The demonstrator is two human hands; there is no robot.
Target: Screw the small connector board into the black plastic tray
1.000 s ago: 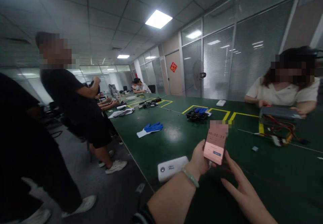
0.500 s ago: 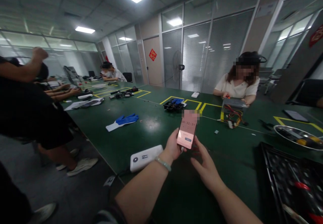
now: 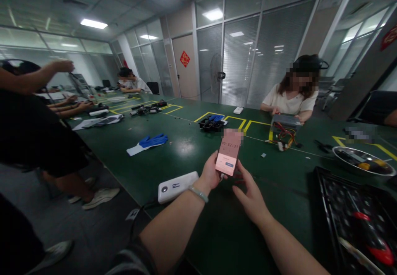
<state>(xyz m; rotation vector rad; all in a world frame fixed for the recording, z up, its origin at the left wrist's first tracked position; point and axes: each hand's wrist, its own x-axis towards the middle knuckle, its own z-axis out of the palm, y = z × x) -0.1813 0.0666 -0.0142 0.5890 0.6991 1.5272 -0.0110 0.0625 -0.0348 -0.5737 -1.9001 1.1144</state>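
A smartphone (image 3: 228,153) with a pinkish screen showing 00:32:31 is held upright over the table. My left hand (image 3: 211,170) is closed round its lower left side, and a pale bangle circles that wrist. A white cable plugs into the phone's bottom end. My right hand (image 3: 249,196) is open by the phone's lower right edge, thumb and fingers apart; whether a fingertip touches the edge I cannot tell. Close to my left forearm lies a white power bank (image 3: 178,186).
On the green table (image 3: 186,151) lie a blue-and-white glove (image 3: 147,143), a black tray (image 3: 212,124), a metal bowl of tools (image 3: 362,161) and a black tool case (image 3: 356,221). Opposite, a person handles a grey box with coloured wires (image 3: 285,124). Another person (image 3: 37,122) stands at left.
My view has shifted slightly, so most things sit a little higher in it. The standing person's raised arm has moved right. My hands keep nearly the same pose around the phone.
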